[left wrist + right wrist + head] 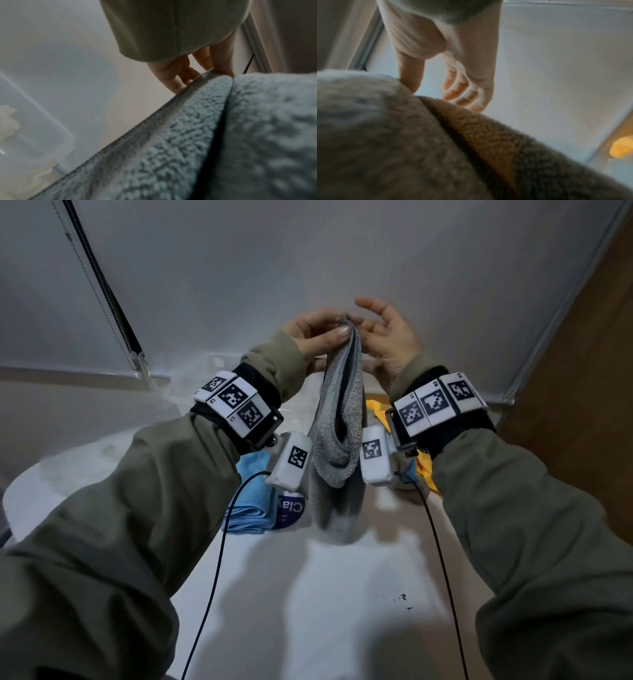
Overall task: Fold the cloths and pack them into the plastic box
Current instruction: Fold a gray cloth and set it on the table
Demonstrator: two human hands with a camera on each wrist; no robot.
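Note:
A grey terry cloth (337, 440) hangs doubled over in the air in front of me, above the white table (342, 594). My left hand (342, 327) pinches its top edge between thumb and fingers. My right hand (376, 320) is just right of that edge, fingers spread and relaxed, with only the thumb near the cloth. The left wrist view is filled by the grey cloth (188, 148), with the left fingers (171, 81) at its top. In the right wrist view the right hand (462, 88) is open above the cloth (419, 148). A translucent plastic box (34, 121) is at lower left.
A folded blue cloth (250, 501) lies on the table below my left wrist, beside a purple label (289, 510). A yellow cloth (426, 470) lies behind my right wrist. A grey wall is ahead, and a wooden panel (582, 371) is on the right.

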